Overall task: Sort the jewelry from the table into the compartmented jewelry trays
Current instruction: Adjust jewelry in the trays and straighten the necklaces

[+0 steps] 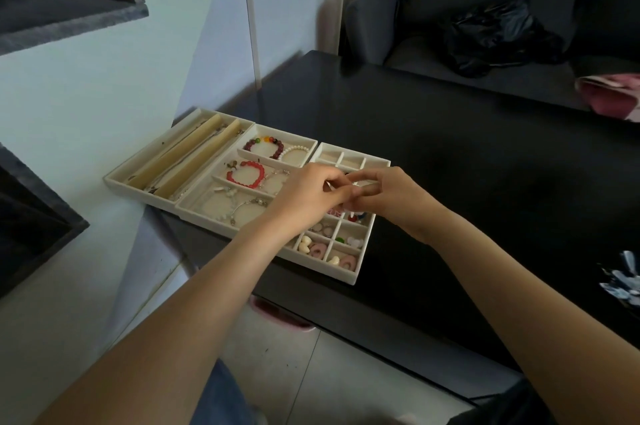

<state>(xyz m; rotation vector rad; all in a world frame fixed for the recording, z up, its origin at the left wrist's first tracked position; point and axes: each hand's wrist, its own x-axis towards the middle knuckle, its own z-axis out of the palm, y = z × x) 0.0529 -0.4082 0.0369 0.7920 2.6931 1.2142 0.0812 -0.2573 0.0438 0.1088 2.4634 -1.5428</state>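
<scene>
At the far left, chains are being kept in the long-slotted tray (145,168), and bead bracelets, among them a red bracelet (245,174), are being held in the middle tray (221,213). Above the small-celled tray (356,265) at the right, a small pale piece (358,184), too blurred to be identified, is being pinched between the left hand (308,197) and the right hand (391,197), both curled around it. If this two-handed pinch is being loosened unevenly, the piece could be dropped into a wrong cell or onto the dark table (485,164).
</scene>
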